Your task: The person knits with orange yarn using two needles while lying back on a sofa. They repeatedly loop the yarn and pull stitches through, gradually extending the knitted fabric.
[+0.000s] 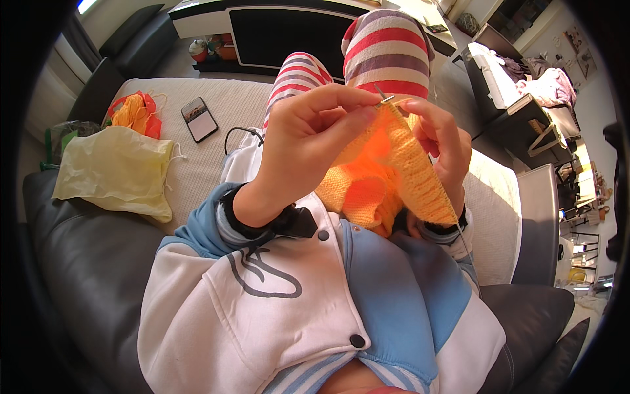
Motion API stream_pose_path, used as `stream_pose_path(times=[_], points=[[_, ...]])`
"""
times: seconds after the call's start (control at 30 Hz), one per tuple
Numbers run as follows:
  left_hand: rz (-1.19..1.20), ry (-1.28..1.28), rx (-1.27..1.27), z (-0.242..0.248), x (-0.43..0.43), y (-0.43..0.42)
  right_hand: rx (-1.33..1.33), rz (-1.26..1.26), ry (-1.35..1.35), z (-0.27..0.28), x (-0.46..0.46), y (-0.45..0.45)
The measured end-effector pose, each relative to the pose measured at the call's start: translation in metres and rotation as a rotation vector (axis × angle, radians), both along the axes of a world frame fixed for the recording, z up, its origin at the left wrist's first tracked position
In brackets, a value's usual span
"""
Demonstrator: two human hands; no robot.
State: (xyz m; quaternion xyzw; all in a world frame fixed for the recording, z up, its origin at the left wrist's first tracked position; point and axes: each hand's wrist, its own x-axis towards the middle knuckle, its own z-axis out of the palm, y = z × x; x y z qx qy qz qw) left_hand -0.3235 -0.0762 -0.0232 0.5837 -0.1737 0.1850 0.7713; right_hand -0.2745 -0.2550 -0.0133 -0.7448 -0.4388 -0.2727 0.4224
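An orange knitted piece [413,172] hangs between my hands, its lower folds resting on my lap. My left hand [315,138] pinches the knitting and a metal knitting needle near the top edge, thumb against forefinger. The tips of two metal knitting needles [385,100] cross just beyond these fingertips. Opposite, my right hand [440,138] holds the work from behind, its forefinger by a strand of orange yarn close to the tips. Stitches line the piece's right edge, and a thin needle or cable [464,241] runs down from its lower corner. Some right fingers are hidden by the fabric.
On the sofa's cream cover [197,172] at left lie a smartphone [199,119], orange yarn in a red bag [135,114] and a pale yellow drawstring bag [115,170]. A black cable [241,130] curls beside my leg. Dark cushions [526,315] flank me; a black-fronted cabinet [290,39] stands ahead.
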Motion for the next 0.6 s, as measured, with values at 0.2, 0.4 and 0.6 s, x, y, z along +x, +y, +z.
stream_pose_path(times=[0.2,0.4,0.6], points=[[0.06,-0.093,0.165,-0.003,0.003,0.0,-0.081,0.233,0.23,0.006,0.02,0.011],[0.072,0.008,0.184,-0.001,0.003,0.006,-0.173,0.044,-0.11,0.014,0.013,0.003],[0.105,-0.023,0.037,0.001,0.003,0.003,-0.196,-0.066,-0.495,0.015,-0.002,-0.007]])
